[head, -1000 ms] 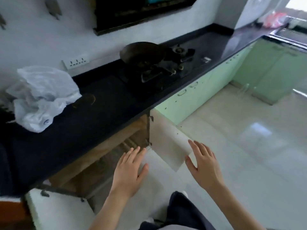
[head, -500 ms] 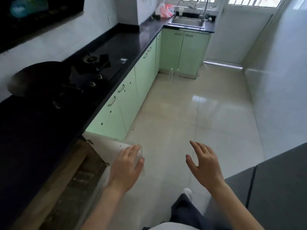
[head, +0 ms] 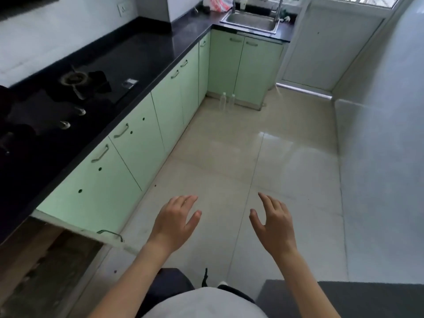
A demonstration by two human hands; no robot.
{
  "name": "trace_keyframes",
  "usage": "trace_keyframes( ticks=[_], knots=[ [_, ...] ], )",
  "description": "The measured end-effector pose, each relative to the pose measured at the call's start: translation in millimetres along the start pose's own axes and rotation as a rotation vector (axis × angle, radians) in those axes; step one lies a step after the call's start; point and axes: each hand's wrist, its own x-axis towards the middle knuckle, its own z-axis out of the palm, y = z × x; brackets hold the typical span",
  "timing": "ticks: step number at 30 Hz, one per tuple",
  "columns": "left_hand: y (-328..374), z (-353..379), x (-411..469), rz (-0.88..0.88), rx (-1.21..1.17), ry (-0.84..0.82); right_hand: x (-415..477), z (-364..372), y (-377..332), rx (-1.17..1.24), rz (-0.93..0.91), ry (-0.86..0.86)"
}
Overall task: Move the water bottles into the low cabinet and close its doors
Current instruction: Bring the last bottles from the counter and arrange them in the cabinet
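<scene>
Two clear water bottles (head: pixel 223 101) (head: pixel 232 102) stand side by side on the floor at the far end of the kitchen, against the green corner cabinet under the sink. The low cabinet (head: pixel 46 255) at the lower left is open, and its pale green door (head: pixel 87 203) swings out toward me. My left hand (head: pixel 175 222) hovers just right of that door's edge, fingers spread, holding nothing. My right hand (head: pixel 273 222) is level with it over the floor tiles, also open and empty. Both hands are far from the bottles.
A black countertop (head: pixel 142 56) with a gas hob (head: pixel 75 86) runs along the left above a row of green cabinets (head: pixel 165 104). A steel sink (head: pixel 252 20) sits at the far end. A white door (head: pixel 325 47) and wall bound the right. A dark grey surface (head: pixel 367 297) fills the lower right.
My view has swung from the open cabinet to down the length of the kitchen, bringing the bottles into sight. Both hands have left the cabinet door and stay open.
</scene>
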Motion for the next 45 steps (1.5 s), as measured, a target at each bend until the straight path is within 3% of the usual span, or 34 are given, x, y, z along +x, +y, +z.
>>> trace_keyframes(
  ticks=[7, 13, 22, 26, 36, 45],
  knots=[
    [2.2, 2.2, 131.9, 0.071, -0.001, 0.047, 109.4, 9.2, 29.7, 0.009, 0.021, 0.008],
    [-42.5, 19.8, 260.0, 0.094, -0.003, -0.047, 223.9, 55.6, 30.6, -0.024, 0.046, -0.061],
    [-100.1, -47.9, 504.3, 0.22, -0.003, 0.004, 455.0, 50.5, -10.3, -0.02, 0.07, 0.057],
    [-115.5, -52.4, 594.3, 0.216, -0.014, 0.038, 537.2, 56.8, -4.8, -0.005, 0.068, 0.099],
    [-127.9, 4.5, 779.1, 0.02, -0.064, -0.087, 749.1, 102.7, 71.3, 0.003, 0.09, -0.08],
    [-111.9, -32.1, 1016.2, 0.072, -0.052, 0.025, 974.6, 89.3, 102.9, -0.04, -0.009, -0.028]
  ],
)
